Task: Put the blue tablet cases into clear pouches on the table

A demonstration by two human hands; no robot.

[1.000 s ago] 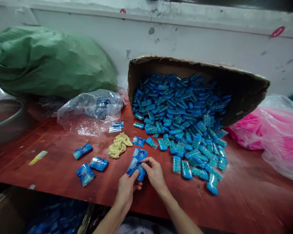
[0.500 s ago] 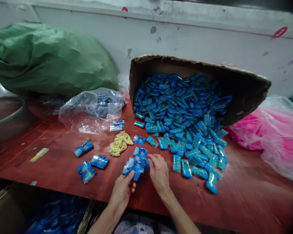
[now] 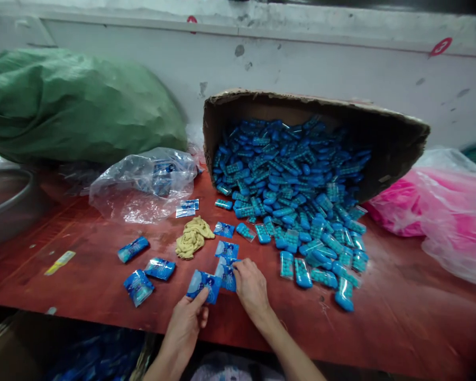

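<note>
My left hand (image 3: pixel 188 315) is closed near the table's front edge, its thumb pressed on a flat blue printed packet (image 3: pixel 202 284). Just right of it, the bent fingers of my right hand (image 3: pixel 250 286) pinch the edge of another blue printed packet (image 3: pixel 225 272); the fingertips are partly hidden. Farther back lie two more such packets, a nearer one (image 3: pixel 227 249) and a farther one (image 3: pixel 224 229). To the left rest three plumper blue packets, one of them (image 3: pixel 138 287) at the front. A crumpled yellow cloth (image 3: pixel 193 238) lies behind my hands.
A tipped cardboard box (image 3: pixel 400 143) spills many small clear-and-blue packs (image 3: pixel 285 211) onto the red table (image 3: pixel 400 317). At left are a clear plastic bag (image 3: pixel 121 185), a green sack (image 3: pixel 83 106) and a grey basin (image 3: pixel 8 206). Pink bags (image 3: pixel 456 211) lie right.
My left hand has drawn its packet left and toward me, apart from the others. My right hand has shifted slightly down and left, onto the packet beside it. The view has turned slightly.
</note>
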